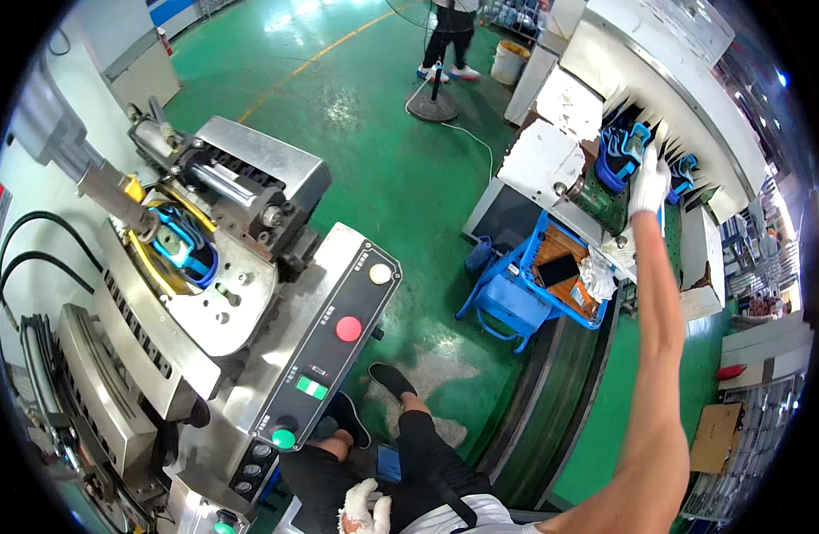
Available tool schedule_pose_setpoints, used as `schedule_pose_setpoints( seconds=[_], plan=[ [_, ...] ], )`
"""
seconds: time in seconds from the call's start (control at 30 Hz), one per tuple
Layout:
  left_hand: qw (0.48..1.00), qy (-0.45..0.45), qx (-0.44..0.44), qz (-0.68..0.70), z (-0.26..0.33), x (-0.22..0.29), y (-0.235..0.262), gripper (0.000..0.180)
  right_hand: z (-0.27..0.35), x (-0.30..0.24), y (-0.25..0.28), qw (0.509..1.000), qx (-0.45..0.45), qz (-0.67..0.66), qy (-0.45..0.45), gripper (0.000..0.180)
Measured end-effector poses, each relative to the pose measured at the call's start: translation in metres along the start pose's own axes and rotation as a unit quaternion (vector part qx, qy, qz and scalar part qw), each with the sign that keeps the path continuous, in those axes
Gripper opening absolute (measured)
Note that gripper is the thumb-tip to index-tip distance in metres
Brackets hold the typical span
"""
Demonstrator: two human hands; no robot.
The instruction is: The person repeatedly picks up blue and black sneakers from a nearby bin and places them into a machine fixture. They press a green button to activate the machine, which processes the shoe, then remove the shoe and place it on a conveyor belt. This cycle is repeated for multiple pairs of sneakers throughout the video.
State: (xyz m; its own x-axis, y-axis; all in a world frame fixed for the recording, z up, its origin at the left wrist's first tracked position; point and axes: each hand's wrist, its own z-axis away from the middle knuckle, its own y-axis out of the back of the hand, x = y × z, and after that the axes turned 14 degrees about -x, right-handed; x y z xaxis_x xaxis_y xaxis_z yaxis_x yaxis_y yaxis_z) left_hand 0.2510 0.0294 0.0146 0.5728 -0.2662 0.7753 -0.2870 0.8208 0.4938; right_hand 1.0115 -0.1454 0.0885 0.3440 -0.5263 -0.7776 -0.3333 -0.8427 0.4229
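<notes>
My right hand [649, 185], in a white glove, reaches far out to the right on a stretched arm. Its fingers point away from me, extended, between a blue and black shoe upper [616, 158] on its left and another blue shoe upper [682, 175] on its right. Whether it touches either one is hard to see. Low in my lap rests my left hand [367, 509], gloved in white, its fingers loosely bent and apart with nothing visible in them. A further blue shoe upper [182, 245] sits clamped in the metal machine [227, 307] at left.
A control panel [334, 343] with coloured buttons faces me. Below the conveyor opening [694, 116] stands a blue cart [516, 303] carrying a tray with a dark phone-like slab [557, 271]. A fan base [432, 105] and a person [449, 40] are farther off.
</notes>
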Motion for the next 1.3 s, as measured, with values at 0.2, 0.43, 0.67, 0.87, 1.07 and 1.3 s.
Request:
schedule_pose_setpoints(
  seconds=[0.2, 0.43, 0.67, 0.87, 1.07, 1.3],
  plan=[
    [0.973, 0.085, 0.155, 0.146, 0.08, -0.08, 0.002, 0.022, 0.359, -0.06, 0.016, 0.84, -0.464, -0.272, -0.073, 0.048],
    [0.921, 0.271, 0.28, 0.023, 0.241, -0.138, -0.015, 0.023, 0.668, -0.195, 0.047, 0.417, -0.859, -0.233, -0.182, 0.048],
    [0.689, 0.492, 0.515, 0.138, 0.432, -0.236, -0.194, 0.028, 0.827, -0.254, 0.022, 0.262, -0.961, -0.085, 0.034, 0.052],
    [0.262, 0.797, 0.537, 0.088, 0.612, -0.191, -0.415, 0.076, 0.867, -0.231, 0.003, 0.228, -0.966, 0.032, 0.114, 0.058],
    [0.187, 0.639, 0.616, 0.42, 0.589, -0.224, -0.398, 0.083, 0.869, -0.236, -0.005, 0.255, -0.962, 0.072, 0.066, 0.055],
    [0.264, 0.807, 0.458, 0.262, 0.585, -0.232, -0.406, 0.048, 0.866, -0.23, 0.001, 0.284, -0.948, 0.071, 0.127, 0.054]
  ],
)
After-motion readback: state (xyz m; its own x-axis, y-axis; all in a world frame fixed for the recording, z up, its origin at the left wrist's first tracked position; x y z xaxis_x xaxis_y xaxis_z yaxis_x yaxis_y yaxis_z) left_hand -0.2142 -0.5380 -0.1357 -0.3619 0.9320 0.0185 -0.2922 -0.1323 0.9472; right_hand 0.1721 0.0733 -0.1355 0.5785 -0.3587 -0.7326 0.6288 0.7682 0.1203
